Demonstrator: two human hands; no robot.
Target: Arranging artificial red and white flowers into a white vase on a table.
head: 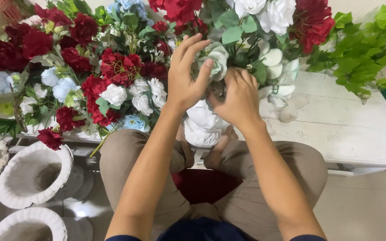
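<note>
Flowers [112,76] crowding left — tabletop [345,129] free

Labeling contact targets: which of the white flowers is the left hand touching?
The pale greenish-white fabric rose at top centre; left hand fingers wrap it. The other white flowers sit untouched, apart from the hands.

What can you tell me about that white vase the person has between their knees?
The white vase looks like rough plaster or painted stone, with a bulging, moulded body. It stands upright between the person's knees, at the edge of the white wooden table. Its mouth is hidden by the flowers rising from it. The left hand and right hand work at the stems just above it; its base is out of sight.
</note>
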